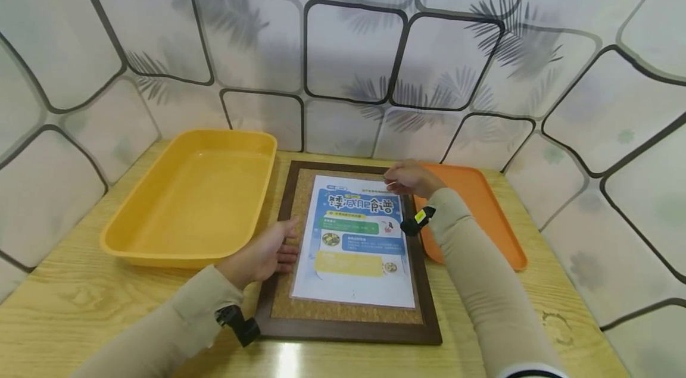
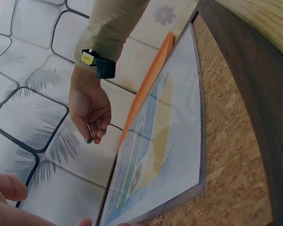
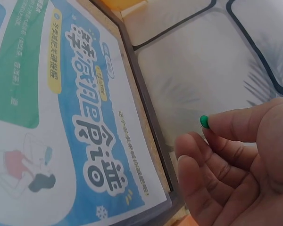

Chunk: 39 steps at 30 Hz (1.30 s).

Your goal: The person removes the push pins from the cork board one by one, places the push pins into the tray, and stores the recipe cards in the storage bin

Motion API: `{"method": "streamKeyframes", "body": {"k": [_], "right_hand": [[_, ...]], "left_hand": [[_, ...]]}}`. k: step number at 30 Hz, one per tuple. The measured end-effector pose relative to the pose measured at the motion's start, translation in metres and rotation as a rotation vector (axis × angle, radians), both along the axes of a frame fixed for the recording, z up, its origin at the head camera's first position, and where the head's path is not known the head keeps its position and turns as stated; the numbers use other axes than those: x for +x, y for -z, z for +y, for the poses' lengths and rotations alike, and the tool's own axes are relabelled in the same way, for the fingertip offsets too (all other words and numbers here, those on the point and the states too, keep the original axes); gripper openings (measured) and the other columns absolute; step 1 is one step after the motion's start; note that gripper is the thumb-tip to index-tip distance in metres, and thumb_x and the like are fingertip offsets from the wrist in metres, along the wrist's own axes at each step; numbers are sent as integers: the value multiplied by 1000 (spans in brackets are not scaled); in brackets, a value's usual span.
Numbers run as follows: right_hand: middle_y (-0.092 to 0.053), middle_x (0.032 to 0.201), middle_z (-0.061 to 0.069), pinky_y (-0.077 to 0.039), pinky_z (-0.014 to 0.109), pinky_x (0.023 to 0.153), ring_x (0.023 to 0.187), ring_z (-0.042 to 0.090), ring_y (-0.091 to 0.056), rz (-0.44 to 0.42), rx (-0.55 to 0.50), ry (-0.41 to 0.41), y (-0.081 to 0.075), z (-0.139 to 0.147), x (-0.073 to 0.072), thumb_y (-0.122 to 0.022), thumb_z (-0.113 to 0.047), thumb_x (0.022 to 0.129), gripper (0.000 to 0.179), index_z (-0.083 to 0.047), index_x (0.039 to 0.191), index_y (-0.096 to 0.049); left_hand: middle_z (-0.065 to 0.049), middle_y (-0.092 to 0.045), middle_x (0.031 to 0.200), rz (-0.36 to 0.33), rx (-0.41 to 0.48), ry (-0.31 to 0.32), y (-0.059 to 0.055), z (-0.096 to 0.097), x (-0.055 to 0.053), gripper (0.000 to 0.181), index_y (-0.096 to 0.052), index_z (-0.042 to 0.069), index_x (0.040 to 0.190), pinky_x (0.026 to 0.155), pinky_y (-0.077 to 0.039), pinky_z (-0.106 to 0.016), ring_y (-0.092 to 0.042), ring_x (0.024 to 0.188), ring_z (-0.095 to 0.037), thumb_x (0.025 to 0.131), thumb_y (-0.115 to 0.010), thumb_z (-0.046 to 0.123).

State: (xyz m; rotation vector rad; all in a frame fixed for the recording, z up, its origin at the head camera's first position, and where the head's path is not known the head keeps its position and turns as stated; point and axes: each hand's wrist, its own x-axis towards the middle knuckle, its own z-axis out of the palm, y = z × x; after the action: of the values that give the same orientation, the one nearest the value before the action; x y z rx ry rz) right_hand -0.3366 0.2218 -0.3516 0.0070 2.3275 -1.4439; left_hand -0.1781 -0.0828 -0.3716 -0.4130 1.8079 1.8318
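A printed sheet (image 1: 356, 241) in a clear sleeve lies on the cork board (image 1: 343, 311), which has a dark brown wooden frame. My right hand (image 1: 411, 178), over the board's top right corner, pinches a green thumbtack (image 3: 204, 122) between thumb and fingertip. In the right wrist view the tack is held off to the side of the sheet's upper corner. My left hand (image 1: 262, 254) is at the board's left edge, fingers loose and spread near the sheet's left side. Nothing is in its grasp.
A deep yellow tray (image 1: 187, 256) stands on the wooden table (image 1: 59, 312) to the left. On the right, an orange tray (image 1: 477, 199) lies partly behind my right arm. Patterned wall covering (image 1: 348, 50) rises behind the table and at both sides.
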Motion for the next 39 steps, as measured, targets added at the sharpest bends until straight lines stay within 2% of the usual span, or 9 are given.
{"method": "streamKeyframes", "body": {"k": [6, 9, 16, 22, 25, 28, 31, 34, 39], "right_hand": [[-60, 104, 19, -53, 32, 80, 83, 21, -63, 30, -28, -22, -4, 11, 4, -51, -11, 100, 21, 8, 110, -56], [-59, 104, 19, -53, 34, 81, 87, 24, -63, 27, -16, -14, -3, 14, 5, -52, -9, 99, 19, 8, 108, -56], [-54, 116, 25, -51, 38, 88, 93, 26, -62, -7, -2, 4, 1, 21, 4, -48, -11, 102, 28, 11, 120, -49], [-57, 111, 26, -53, 35, 81, 94, 31, -60, -11, -14, 21, 2, 27, 6, -51, -8, 99, 13, 4, 103, -54], [-59, 104, 23, -53, 34, 78, 89, 30, -60, -4, -10, 15, 1, 29, 8, -52, -8, 99, 12, 3, 99, -55], [-60, 101, 22, -52, 35, 80, 87, 29, -60, -6, -18, 14, 1, 32, 10, -51, -10, 100, 14, 4, 98, -53], [-59, 106, 22, -51, 37, 84, 90, 29, -60, -17, -15, 28, 0, 34, 12, -50, -10, 101, 15, 4, 100, -53], [-58, 111, 23, -51, 37, 85, 89, 26, -60, -27, -5, 52, 0, 34, 13, -50, -10, 101, 21, 8, 111, -52], [-59, 107, 20, -51, 39, 88, 86, 22, -62, -28, -6, 63, 3, 38, 13, -49, -11, 101, 30, 12, 120, -51]], "left_hand": [[-25, -42, 114, 3, 33, 8, -2, -3, -1, 67, -29, -11, 139, 81, -42, -38, -46, 94, -31, 101, -37, 43], [-25, -42, 114, -4, 48, 2, -3, -3, 0, 68, -28, -10, 140, 81, -42, -39, -46, 94, -32, 101, -37, 44], [-25, -42, 113, -7, 46, -5, -2, -1, -1, 68, -28, -10, 140, 80, -41, -38, -46, 92, -30, 101, -36, 45], [-22, -42, 110, -25, 56, -29, -1, 0, -3, 68, -30, -9, 139, 76, -40, -35, -44, 88, -28, 100, -38, 46], [-21, -41, 110, -34, 60, -49, -1, 1, -3, 67, -31, -8, 138, 74, -40, -34, -44, 87, -27, 99, -39, 46], [-21, -43, 110, -35, 65, -57, -1, 2, -4, 66, -32, -8, 137, 73, -39, -33, -44, 87, -27, 99, -38, 46], [-23, -43, 111, -32, 80, -54, 0, 2, -5, 66, -31, -8, 138, 75, -39, -34, -44, 91, -30, 100, -37, 46], [-25, -41, 115, -28, 89, -49, -1, 2, -4, 67, -29, -9, 138, 78, -40, -36, -44, 96, -33, 100, -36, 46], [-25, -41, 116, -22, 77, -20, -1, 3, -6, 68, -29, -9, 138, 77, -40, -36, -45, 94, -31, 100, -36, 47]]}}
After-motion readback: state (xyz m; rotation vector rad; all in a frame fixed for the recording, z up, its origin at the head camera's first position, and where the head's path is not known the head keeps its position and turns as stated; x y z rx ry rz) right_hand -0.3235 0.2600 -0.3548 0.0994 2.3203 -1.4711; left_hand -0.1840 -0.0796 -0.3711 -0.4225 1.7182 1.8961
